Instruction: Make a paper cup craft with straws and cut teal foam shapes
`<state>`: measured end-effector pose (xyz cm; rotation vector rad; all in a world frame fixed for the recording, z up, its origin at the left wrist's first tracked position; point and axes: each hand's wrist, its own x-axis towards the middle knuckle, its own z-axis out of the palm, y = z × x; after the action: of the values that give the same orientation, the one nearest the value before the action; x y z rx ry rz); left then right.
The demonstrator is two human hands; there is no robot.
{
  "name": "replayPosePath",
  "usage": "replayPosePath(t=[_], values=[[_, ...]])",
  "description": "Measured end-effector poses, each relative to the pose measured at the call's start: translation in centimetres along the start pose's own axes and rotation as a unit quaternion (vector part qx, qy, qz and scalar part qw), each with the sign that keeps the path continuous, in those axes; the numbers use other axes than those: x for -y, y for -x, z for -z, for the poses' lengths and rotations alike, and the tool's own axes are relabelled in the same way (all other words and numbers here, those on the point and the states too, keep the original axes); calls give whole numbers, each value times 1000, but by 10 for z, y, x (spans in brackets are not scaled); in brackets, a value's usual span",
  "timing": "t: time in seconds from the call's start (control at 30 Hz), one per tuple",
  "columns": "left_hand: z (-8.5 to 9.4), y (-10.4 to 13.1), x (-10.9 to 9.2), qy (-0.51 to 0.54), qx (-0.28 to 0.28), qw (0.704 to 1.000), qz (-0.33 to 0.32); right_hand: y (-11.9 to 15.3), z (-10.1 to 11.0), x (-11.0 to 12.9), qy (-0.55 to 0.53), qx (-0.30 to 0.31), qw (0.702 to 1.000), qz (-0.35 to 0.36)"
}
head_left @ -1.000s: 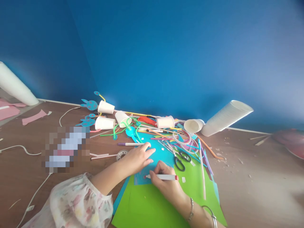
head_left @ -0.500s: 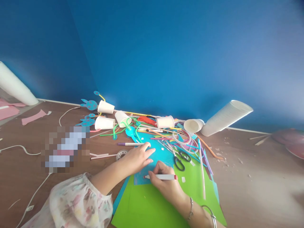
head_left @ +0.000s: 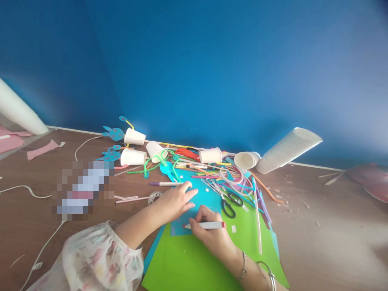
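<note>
My right hand (head_left: 210, 232) is closed around a white marker (head_left: 209, 225) with a red end, its tip on the lower left part of a blue sheet of paper (head_left: 198, 198). Faint drawn lines show on the sheet near the tip. My left hand (head_left: 180, 198) lies on the same sheet, fingers stretched out and holding nothing. Green paper (head_left: 194, 262) is spread beneath the blue sheet. Black-handled scissors (head_left: 229, 206) rest just beyond my right hand. A purple-and-white marker (head_left: 165, 184) and a roll of tape (head_left: 155, 197) lie beside my left hand.
A tangle of straws and pipe cleaners (head_left: 233, 178) lies toward the blue wall (head_left: 212, 72). Several paper cups (head_left: 210, 155) lie there, some with blue rabbit heads (head_left: 116, 133). A cup stack (head_left: 289, 149) leans right. A white cable (head_left: 45, 248) runs at left.
Almost nothing differs. Both hands keep their places, and the marker tip stays on the blue sheet; the whole view has shifted very slightly.
</note>
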<state>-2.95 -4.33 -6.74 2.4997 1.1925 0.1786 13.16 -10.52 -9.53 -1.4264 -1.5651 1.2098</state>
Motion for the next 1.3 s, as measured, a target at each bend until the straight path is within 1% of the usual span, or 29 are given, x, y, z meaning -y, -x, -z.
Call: replayPosePath(t=[0.27, 0.63, 0.97, 1.3], values=[[1, -1, -1, -3, 16, 1000, 2, 0, -1, -1, -2, 0, 1000, -3], [2, 0, -1, 3, 14, 1000, -1, 0, 0, 2, 6, 3, 1000, -6], [-1, -1, 1, 12, 1, 1000, -3, -1, -1, -2, -13, 3, 1000, -6], [-2, -1, 1, 5, 3, 1000, -6, -1, -1, -2, -10, 1, 1000, -8]])
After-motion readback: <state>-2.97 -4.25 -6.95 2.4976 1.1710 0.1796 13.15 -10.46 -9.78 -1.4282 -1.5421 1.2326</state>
